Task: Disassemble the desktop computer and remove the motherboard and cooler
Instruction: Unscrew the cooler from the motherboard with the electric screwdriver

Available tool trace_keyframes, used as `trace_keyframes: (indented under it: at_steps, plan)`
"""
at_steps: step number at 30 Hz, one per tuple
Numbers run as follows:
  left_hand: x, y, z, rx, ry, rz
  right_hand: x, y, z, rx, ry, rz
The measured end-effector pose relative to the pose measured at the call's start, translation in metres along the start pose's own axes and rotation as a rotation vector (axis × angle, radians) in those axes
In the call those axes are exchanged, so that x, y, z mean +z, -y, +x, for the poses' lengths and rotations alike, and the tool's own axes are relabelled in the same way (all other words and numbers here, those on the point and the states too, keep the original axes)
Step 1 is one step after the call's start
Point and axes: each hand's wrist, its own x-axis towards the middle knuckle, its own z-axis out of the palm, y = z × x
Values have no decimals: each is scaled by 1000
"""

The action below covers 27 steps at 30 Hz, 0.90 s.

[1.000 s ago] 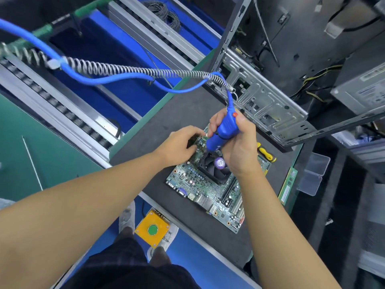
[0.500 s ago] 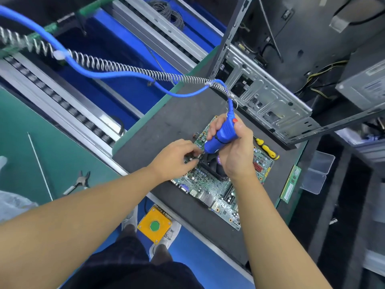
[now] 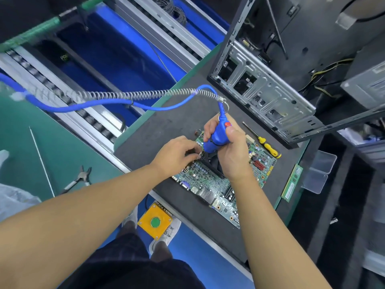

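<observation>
Motherboard (image 3: 210,182) lies flat on the dark mat (image 3: 166,126), approx. in the middle of the bench, w/ its long side running from far-left to near-right. The black cooler (image 3: 212,163) sits on the board, mostly hidden under both hands.

Right hand (image 3: 233,153) grips a blue driver (image 3: 216,136). The fingers are curled round the body and the thumb is next to the red button. The tip points down at the far-left corner of the cooler. A blue hose (image 3: 104,105) and a metal spring (image 3: 135,94) go from the top of the driver to the left, hanging over the conveyor.

Left hand (image 3: 177,153) is at the left edge of the cooler, fingertips pressed together just beside the driver tip. I cannot tell if they pinch something.

The open PC case (image 3: 270,90) is on the far right of the mat, w/ its metal back panel facing the board. A yellow-handled screwdriver (image 3: 268,147) lies between case and board. A RAM stick (image 3: 291,184) lies at the right edge of the mat, clear boxes (image 3: 320,170) just beside it. Pliers (image 3: 79,178) lie on the green surface at the left. A yellow box w/ a green button (image 3: 155,221) is below the near edge of the bench.
</observation>
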Motion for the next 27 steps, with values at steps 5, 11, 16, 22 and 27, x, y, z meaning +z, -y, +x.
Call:
trace_keyframes:
  at_steps: [5, 11, 16, 22, 27]
  plan:
    - [1, -1, 2, -34, 21, 9, -4, -1, 3, 17, -1, 9]
    - [0, -1, 1, -16, 17, -5, -4, -5, 5, 21, 2, -43]
    - [0, -1, 2, -18, 27, -3, -7, -6, 7, 45, -4, -17]
    - [0, -2, 1, -14, 0, -27, -4, -3, 9, 62, -37, 23]
    - [0, -1, 1, -23, -12, -20, -4, 0, 9, 61, -44, 56]
